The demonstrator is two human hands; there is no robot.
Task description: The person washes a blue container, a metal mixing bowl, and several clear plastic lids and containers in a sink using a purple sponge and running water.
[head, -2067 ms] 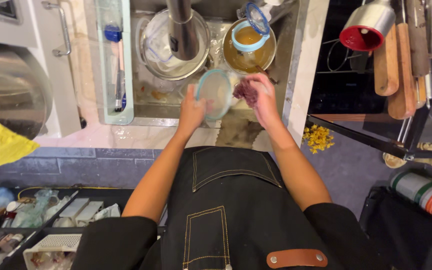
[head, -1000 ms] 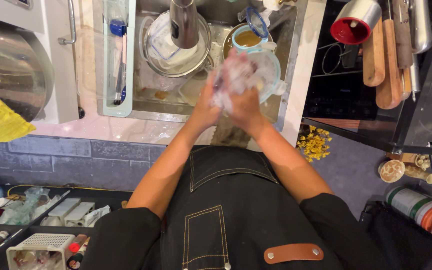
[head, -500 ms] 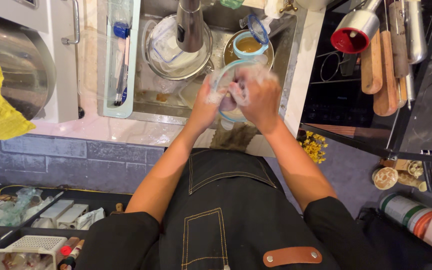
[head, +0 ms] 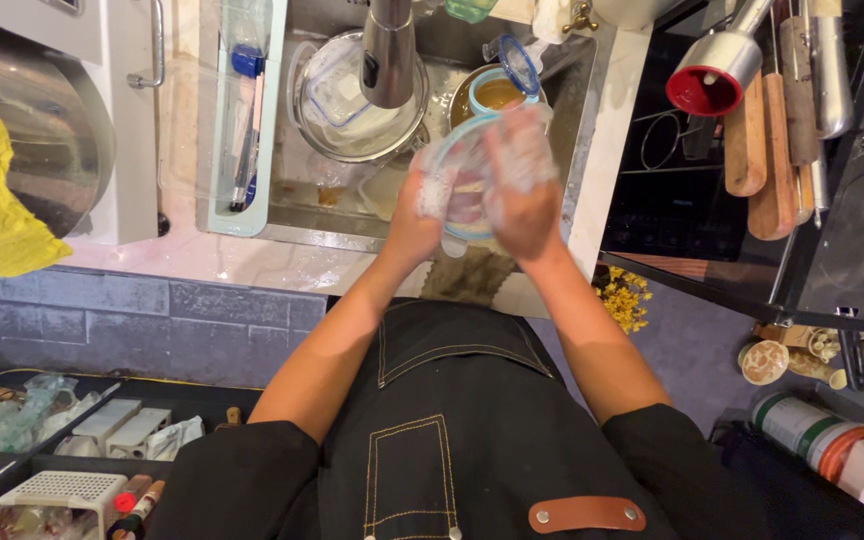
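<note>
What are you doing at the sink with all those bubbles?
A person in a dark apron is washing up. Both soapy hands hold a round clear container above the sink: the left hand grips its edge, and the right hand rubs over it. In the sink lie a metal bowl under the tap and another container with brownish liquid. More dishes are not yet washed.

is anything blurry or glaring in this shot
Head view: both hands, left and right, are motion-smeared over the clear bowl; faucet and apron stay sharp; the right-hand stove side sits in shadow; straight edges bow toward the corners.
</note>
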